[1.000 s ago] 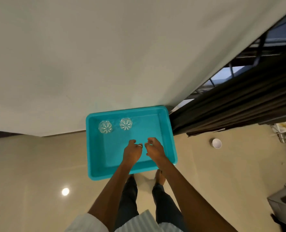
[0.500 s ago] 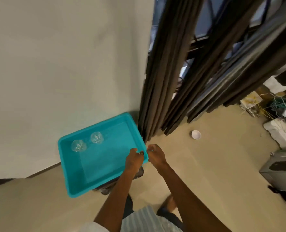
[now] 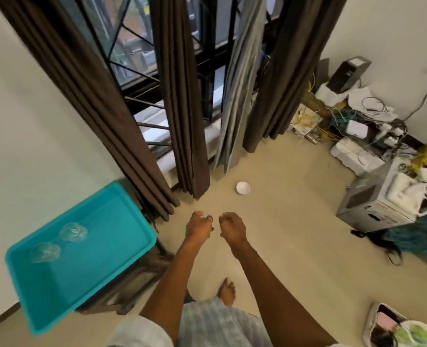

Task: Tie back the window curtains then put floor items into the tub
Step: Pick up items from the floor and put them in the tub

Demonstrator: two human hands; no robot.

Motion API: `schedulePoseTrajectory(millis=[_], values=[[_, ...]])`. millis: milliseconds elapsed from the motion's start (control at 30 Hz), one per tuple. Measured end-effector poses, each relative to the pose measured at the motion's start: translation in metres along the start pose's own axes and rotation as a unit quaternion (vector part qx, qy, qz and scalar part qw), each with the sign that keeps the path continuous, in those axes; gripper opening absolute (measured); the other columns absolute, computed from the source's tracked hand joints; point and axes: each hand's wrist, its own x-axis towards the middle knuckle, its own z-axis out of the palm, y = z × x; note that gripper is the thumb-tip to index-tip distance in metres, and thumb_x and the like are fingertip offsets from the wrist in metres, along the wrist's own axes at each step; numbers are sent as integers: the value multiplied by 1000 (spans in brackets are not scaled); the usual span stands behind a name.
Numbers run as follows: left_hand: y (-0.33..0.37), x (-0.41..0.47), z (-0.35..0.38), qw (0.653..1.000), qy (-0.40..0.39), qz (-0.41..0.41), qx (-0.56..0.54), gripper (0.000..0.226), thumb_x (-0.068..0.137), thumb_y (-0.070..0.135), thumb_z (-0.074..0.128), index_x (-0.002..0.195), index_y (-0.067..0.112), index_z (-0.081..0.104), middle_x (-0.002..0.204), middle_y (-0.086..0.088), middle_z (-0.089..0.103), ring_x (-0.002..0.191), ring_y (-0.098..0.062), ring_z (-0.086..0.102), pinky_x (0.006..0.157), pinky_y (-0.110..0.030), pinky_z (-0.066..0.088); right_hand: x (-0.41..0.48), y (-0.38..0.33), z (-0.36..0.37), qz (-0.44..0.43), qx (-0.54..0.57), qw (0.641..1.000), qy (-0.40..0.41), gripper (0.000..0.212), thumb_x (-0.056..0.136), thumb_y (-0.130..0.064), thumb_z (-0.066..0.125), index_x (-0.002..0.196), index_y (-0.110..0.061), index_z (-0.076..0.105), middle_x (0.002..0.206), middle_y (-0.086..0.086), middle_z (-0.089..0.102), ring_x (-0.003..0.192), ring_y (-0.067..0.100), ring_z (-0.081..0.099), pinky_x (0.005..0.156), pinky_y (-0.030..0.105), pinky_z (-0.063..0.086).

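Observation:
A teal tub stands on a low stand at the lower left, with two clear glasses inside. A small white bowl lies on the beige floor ahead of me. Dark brown curtains hang in gathered bunches at the window, with a grey curtain beside them. My left hand and right hand hover side by side over the floor, right of the tub, fingers loosely curled and holding nothing.
A grey printer-like box and a tangle of cables, foam blocks and a black box fill the right corner. A basket sits at the lower right. My bare foot stands on open floor between tub and clutter.
The view has swung right from the tub to the window and floor. Both hands have left the tub's rim and now hang over the floor near the white bowl.

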Motion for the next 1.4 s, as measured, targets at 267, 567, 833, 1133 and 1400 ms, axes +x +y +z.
schedulePoseTrajectory(millis=[267,567,833,1133,1400], values=[[28,13,50,996,-28,5,79,42,97,28,56,138,19,49,121,-8,66,100,-26,70,89,-44,59,20,-2,-34,11,6,1000,14,26,98,-21,48,117,-13,63,120,6,66,105,25,63,96,44,55],[143,66,117,995,-78,46,48,35,94,29,53,128,18,55,86,5,61,94,-26,71,90,-43,58,112,-63,-104,-29,-84,994,64,25,97,-21,47,111,-8,63,109,10,70,102,29,65,91,40,53],[213,109,142,987,-106,67,103,27,87,31,50,109,21,62,112,-5,69,101,-27,68,92,-45,57,172,-114,-129,-30,-112,989,87,28,97,-22,47,116,-9,62,110,11,71,100,31,68,90,46,55],[256,141,156,984,-104,62,133,42,84,36,48,119,22,64,118,-4,68,107,-28,65,95,-45,55,220,-152,-143,-33,-144,987,69,27,99,-19,47,117,-9,64,112,8,70,101,27,65,89,40,53],[288,158,197,971,-77,69,217,37,97,34,47,122,12,63,128,-7,64,116,-30,59,91,-32,43,268,-152,-180,-29,-166,985,21,23,97,-16,48,109,-11,67,101,4,69,94,28,68,87,40,56]])
